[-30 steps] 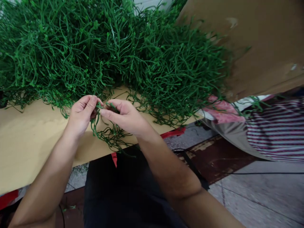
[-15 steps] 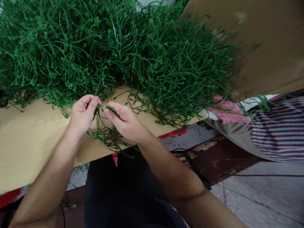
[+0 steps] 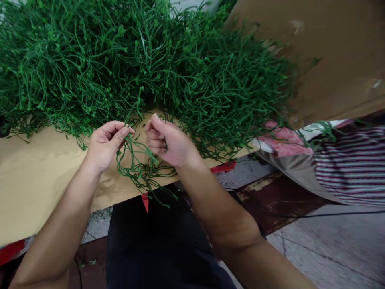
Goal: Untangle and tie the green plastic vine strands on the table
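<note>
My left hand (image 3: pixel 108 142) pinches a thin green plant stem (image 3: pixel 138 100) between thumb and fingertips; its tip points up toward the pile. More tangled green stems (image 3: pixel 135 170) hang below that hand, resting on the tan board (image 3: pixel 60 160) and drooping over its front edge. Just to the right, my right hand (image 3: pixel 173 142) is closed, fingers curled in and thumb raised. A speck of green shows at its palm, but what it holds is hidden. Behind both hands rises a big heap of green stems (image 3: pixel 105 60) with small forked ends.
Brown cardboard (image 3: pixel 339 60) stands at the upper right. Below it lie a pink plastic bag (image 3: pixel 282 140) and striped cloth (image 3: pixel 355 168). Red strips (image 3: pixel 224 166) show under the board's edge. A black cable (image 3: pixel 331 214) crosses the floor at right.
My right hand has moved right and slightly up, away from my left hand, and turned with its thumb up. A stem now stands up from my left hand, and the hanging stems have shifted.
</note>
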### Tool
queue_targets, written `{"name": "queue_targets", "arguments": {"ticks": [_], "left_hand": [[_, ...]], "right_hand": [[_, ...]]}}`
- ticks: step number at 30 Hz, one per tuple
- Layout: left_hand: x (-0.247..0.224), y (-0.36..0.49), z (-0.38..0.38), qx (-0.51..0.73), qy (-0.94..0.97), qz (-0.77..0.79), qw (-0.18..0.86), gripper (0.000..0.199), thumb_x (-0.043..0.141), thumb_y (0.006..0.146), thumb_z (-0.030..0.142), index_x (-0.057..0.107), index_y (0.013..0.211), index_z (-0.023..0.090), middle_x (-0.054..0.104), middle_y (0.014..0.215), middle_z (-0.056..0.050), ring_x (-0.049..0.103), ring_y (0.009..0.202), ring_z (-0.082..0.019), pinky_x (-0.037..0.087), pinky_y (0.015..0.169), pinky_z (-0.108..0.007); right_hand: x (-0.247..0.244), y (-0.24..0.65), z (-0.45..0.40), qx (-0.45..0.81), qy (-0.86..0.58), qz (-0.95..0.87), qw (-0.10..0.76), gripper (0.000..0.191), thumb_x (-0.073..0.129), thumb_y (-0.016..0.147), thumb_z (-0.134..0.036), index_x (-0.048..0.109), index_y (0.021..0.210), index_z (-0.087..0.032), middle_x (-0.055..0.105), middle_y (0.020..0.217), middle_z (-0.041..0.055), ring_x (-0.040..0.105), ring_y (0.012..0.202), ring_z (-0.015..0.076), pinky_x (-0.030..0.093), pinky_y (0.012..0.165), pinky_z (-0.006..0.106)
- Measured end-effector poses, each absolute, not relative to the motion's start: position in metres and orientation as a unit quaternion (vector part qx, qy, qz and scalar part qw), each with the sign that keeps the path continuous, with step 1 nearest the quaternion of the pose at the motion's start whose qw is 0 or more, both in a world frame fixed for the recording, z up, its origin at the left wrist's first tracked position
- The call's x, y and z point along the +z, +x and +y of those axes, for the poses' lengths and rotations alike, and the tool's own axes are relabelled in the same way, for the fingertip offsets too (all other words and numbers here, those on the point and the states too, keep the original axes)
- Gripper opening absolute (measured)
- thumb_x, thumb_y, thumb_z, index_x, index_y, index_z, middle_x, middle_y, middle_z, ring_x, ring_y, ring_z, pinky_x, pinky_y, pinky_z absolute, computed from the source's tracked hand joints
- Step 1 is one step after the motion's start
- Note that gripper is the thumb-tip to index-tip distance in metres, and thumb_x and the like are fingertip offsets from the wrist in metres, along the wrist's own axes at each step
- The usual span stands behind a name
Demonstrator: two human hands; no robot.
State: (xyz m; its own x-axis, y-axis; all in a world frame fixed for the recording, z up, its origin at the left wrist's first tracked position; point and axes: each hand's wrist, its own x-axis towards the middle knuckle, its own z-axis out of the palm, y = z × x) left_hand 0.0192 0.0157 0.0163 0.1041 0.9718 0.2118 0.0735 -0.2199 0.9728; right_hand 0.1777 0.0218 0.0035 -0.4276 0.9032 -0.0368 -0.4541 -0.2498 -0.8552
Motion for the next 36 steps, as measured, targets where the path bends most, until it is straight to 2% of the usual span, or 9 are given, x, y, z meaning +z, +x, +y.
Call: {"name": "queue_targets", "arguments": {"ticks": [3,8,10,14,16,21,24,30,36], "left_hand": [[0.015,0.021,0.016,0.503,0.596,0.444,0.441,0.031,0.074,0.063,0.045,0.063,0.069,0.017,0.054,0.055,0.003,0.040,0.046,-0.005,0.030,0.043,-0.020],[0.014,0.021,0.017,0.524,0.578,0.447,0.436,0.034,0.076,0.059,0.045,0.061,0.070,0.016,0.061,0.066,0.001,0.054,0.062,-0.009,0.043,0.058,-0.022],[0.014,0.021,0.018,0.527,0.574,0.448,0.438,0.034,0.076,0.059,0.044,0.060,0.071,0.017,0.059,0.065,0.002,0.051,0.059,-0.008,0.041,0.055,-0.022],[0.015,0.020,0.017,0.520,0.577,0.441,0.450,0.033,0.076,0.060,0.045,0.059,0.069,0.018,0.051,0.055,0.005,0.038,0.046,-0.005,0.030,0.043,-0.020],[0.015,0.020,0.016,0.519,0.578,0.433,0.458,0.033,0.075,0.061,0.045,0.058,0.068,0.019,0.046,0.051,0.006,0.034,0.044,-0.005,0.027,0.041,-0.020],[0.015,0.019,0.017,0.509,0.587,0.437,0.453,0.031,0.074,0.064,0.044,0.055,0.067,0.019,0.044,0.051,0.006,0.034,0.045,-0.006,0.026,0.041,-0.021],[0.016,0.019,0.018,0.506,0.598,0.429,0.450,0.029,0.072,0.067,0.042,0.053,0.068,0.019,0.042,0.052,0.006,0.033,0.045,-0.006,0.025,0.041,-0.022],[0.017,0.020,0.017,0.483,0.604,0.426,0.470,0.036,0.069,0.069,0.047,0.049,0.064,0.018,0.039,0.050,0.006,0.029,0.042,-0.005,0.021,0.039,-0.021],[0.019,0.019,0.015,0.439,0.558,0.436,0.553,0.041,0.067,0.068,0.052,0.049,0.059,0.016,0.034,0.049,0.006,0.026,0.041,-0.003,0.018,0.037,-0.018]], "right_hand": [[0.002,0.169,0.014,0.712,-0.279,-0.446,0.466,0.035,0.068,0.070,-0.047,0.050,0.073,-0.016,0.027,0.050,-0.0109,0.021,0.041,0.0014,0.016,0.036,0.019],[0.007,0.156,0.006,0.642,-0.286,-0.522,0.483,0.036,0.077,0.060,-0.036,0.050,0.068,-0.014,0.042,0.059,-0.0074,0.036,0.055,0.0024,0.030,0.049,0.018],[0.008,0.156,0.007,0.651,-0.279,-0.516,0.482,0.034,0.077,0.062,-0.035,0.050,0.068,-0.015,0.041,0.058,-0.0076,0.035,0.054,0.0023,0.029,0.048,0.018],[0.008,0.160,0.011,0.753,-0.245,-0.431,0.432,0.034,0.069,0.071,-0.037,0.041,0.067,-0.018,0.026,0.052,-0.0101,0.019,0.041,0.0014,0.013,0.037,0.020],[0.008,0.159,0.013,0.791,-0.245,-0.393,0.399,0.035,0.066,0.073,-0.035,0.036,0.065,-0.019,0.025,0.052,-0.0101,0.016,0.040,0.0011,0.009,0.036,0.020],[0.012,0.154,0.013,0.702,-0.321,-0.437,0.463,0.026,0.063,0.074,-0.022,0.040,0.064,-0.017,0.033,0.054,-0.0085,0.028,0.045,0.0014,0.019,0.040,0.018],[0.015,0.157,0.013,0.655,-0.308,-0.517,0.457,0.020,0.056,0.078,-0.016,0.041,0.063,-0.016,0.033,0.054,-0.0081,0.029,0.048,0.0017,0.023,0.044,0.018],[0.013,0.164,0.016,0.678,-0.267,-0.526,0.438,0.025,0.060,0.076,-0.028,0.041,0.065,-0.017,0.032,0.055,-0.0085,0.027,0.046,0.0016,0.021,0.041,0.018],[0.008,0.165,0.019,0.708,-0.265,-0.493,0.431,0.019,0.060,0.075,-0.025,0.045,0.069,-0.016,0.038,0.058,-0.0067,0.032,0.048,0.0020,0.022,0.040,0.016]]}}
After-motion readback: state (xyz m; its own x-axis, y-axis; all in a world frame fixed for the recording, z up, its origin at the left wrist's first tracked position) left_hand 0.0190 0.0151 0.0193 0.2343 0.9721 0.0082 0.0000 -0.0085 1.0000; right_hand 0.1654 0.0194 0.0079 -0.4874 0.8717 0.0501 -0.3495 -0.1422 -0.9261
